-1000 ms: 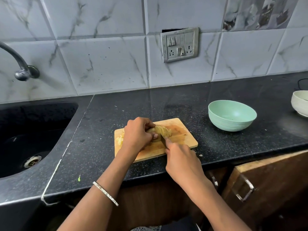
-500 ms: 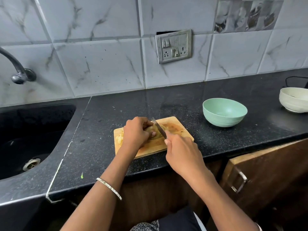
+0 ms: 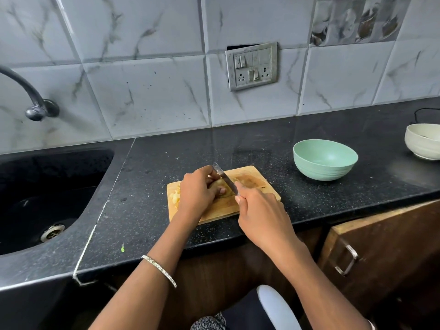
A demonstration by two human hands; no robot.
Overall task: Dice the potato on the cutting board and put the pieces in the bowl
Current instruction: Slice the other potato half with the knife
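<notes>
A wooden cutting board (image 3: 262,181) lies near the front edge of the black counter. My left hand (image 3: 197,191) curls over the potato (image 3: 220,185) on the board and holds it down; most of the potato is hidden under the fingers. My right hand (image 3: 259,215) grips the handle of a knife (image 3: 225,177), whose blade slants up and left across the potato beside my left fingers. Small yellow cut pieces (image 3: 175,198) lie at the board's left end. A mint green bowl (image 3: 325,160) stands to the right of the board.
A black sink (image 3: 47,194) with a curved tap (image 3: 26,91) takes up the left. A white bowl (image 3: 423,141) sits at the far right by a black cable. A wooden cabinet door (image 3: 381,246) hangs ajar under the counter. A switch plate is on the tiled wall.
The knife blade has risen from low on the board to slant over the potato. My left hand has kept its hold on the potato. The camera shifted slightly.
</notes>
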